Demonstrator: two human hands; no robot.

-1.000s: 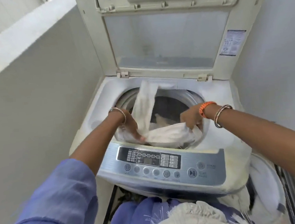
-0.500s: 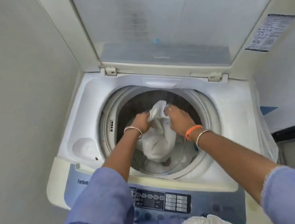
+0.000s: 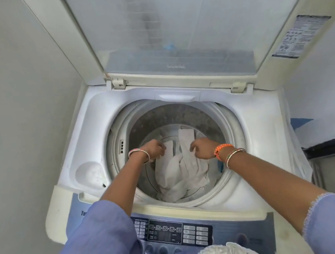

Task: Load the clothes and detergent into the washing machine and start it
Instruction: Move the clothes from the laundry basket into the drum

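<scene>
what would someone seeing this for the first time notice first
Two hands reach into the open drum of a top-load washing machine: the left hand and right hand are at a white cloth lying inside. Behind them the lid stands upright.

- A home laundry corner, tight between plain pale walls (image 3: 19, 102)
- A top-loading washing machine (image 3: 262, 128) fills it, lid (image 3: 172, 28) raised, white cloth (image 3: 180, 173) in the drum
- Its button panel (image 3: 174, 233) and a worn instruction sticker (image 3: 300, 35) look domestic
</scene>
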